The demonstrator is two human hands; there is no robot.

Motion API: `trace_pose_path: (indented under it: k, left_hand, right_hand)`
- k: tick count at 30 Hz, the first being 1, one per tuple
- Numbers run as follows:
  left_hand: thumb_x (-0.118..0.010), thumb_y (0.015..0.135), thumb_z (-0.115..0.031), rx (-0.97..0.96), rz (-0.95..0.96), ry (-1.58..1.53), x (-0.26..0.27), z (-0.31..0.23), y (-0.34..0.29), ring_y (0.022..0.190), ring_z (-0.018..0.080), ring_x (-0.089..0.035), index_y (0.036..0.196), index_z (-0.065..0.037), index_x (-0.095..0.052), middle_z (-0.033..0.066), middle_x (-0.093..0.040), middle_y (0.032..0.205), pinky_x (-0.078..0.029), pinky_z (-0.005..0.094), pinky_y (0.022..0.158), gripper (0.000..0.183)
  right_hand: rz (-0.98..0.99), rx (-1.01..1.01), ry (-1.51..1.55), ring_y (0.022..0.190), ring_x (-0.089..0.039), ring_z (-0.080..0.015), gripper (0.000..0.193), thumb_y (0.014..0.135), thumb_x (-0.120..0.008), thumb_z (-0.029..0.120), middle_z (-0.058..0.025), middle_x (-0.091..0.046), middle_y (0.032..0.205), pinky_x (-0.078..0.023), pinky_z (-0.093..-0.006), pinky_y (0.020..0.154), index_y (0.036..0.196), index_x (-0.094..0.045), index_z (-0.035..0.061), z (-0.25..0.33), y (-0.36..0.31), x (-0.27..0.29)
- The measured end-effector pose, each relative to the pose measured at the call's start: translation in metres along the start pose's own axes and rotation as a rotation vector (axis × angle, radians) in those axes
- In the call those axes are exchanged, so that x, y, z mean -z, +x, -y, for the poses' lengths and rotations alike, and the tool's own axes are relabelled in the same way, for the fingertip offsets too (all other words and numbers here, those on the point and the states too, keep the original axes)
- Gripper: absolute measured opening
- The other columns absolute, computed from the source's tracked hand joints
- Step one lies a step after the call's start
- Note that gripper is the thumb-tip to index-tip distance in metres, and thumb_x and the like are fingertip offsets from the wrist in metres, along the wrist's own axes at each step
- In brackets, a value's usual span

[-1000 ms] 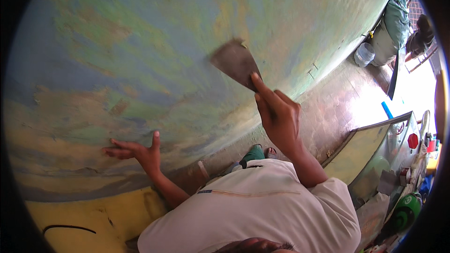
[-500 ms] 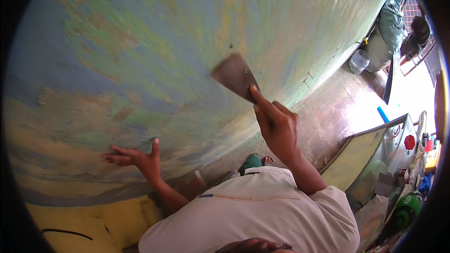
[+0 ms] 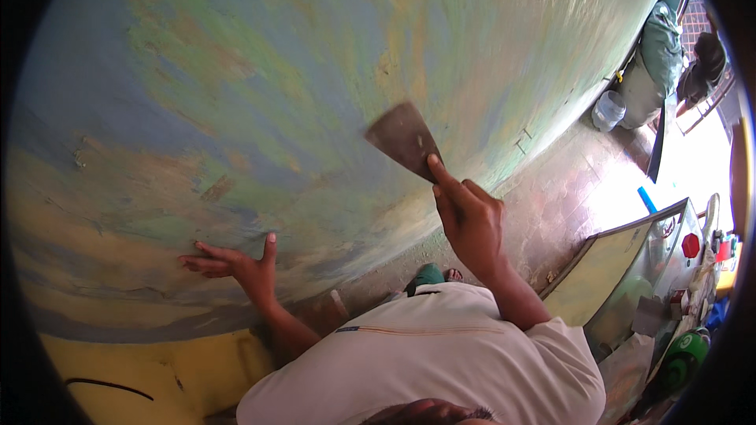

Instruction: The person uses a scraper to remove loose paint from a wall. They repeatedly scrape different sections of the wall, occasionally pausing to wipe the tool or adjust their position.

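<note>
In front of me stands a wall [image 3: 315,71] with patchy green, blue and ochre paint. My right hand [image 3: 475,224] grips a putty knife [image 3: 403,140] with a wide dark metal blade, its index finger stretched along the blade. The handle is hidden inside the fist. The blade's broad edge points up and left toward the wall; whether it touches cannot be told. At the lower left, my left hand [image 3: 240,261] has its fingers spread and thumb up, close to the wall's surface, holding nothing.
To the right stands a cabinet [image 3: 598,256] with cluttered items on it, among them a green round object [image 3: 682,356]. A clear plastic container [image 3: 608,110] and a stuffed sack [image 3: 660,43] sit by the wall's far right end. A yellow surface [image 3: 157,370] lies lower left.
The putty knife and my right hand have shifted slightly right and down in the picture. My left hand stays spread by the wall, and the whole view has shifted a little.
</note>
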State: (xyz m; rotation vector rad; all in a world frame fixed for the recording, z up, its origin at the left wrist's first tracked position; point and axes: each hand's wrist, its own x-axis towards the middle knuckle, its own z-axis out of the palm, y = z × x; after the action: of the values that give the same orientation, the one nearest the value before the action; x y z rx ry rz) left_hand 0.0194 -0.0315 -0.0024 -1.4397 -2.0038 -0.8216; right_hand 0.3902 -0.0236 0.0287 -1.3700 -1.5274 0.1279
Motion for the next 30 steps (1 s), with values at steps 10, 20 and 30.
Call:
trace_pose_path:
  k: [10,20,30]
  left_hand:
    - [-0.064,0.063,-0.087,0.006,-0.003,-0.003,-0.002,0.002,-0.002,0.142,0.0521,0.025,0.155,-0.013,0.017,0.0264,0.030,0.155,0.003,0.0769,0.105,0.143]
    - [-0.064,0.065,-0.085,-0.048,0.009,-0.084,0.002,0.000,0.000,0.141,0.0515,0.029,0.154,-0.010,0.018,0.0265,0.034,0.154,0.001,0.0769,0.104,0.142]
    - [-0.064,0.063,-0.087,-0.013,0.049,0.014,0.002,0.003,0.001,0.142,0.0493,0.028,0.154,-0.009,0.017,0.0263,0.032,0.154,0.003,0.0765,0.104,0.145]
  right_hand:
    - [0.014,0.011,-0.010,0.041,-0.041,-0.0147,0.047,0.088,-0.070,0.010,-0.0014,-0.045,0.057,-0.038,-0.0335,0.041,0.132,-0.064,0.0237,-0.003,-0.008,-0.012]
    - [0.088,-0.066,0.048,0.046,-0.043,-0.0220,0.046,0.089,-0.067,0.005,-0.0080,-0.047,0.059,-0.041,-0.0362,0.047,0.132,-0.064,0.0176,0.003,-0.016,-0.008]
    - [0.050,-0.009,0.048,0.040,-0.040,-0.0159,0.047,0.090,-0.068,0.012,-0.0027,-0.045,0.056,-0.038,-0.0329,0.040,0.135,-0.061,0.0225,0.009,0.003,-0.006]
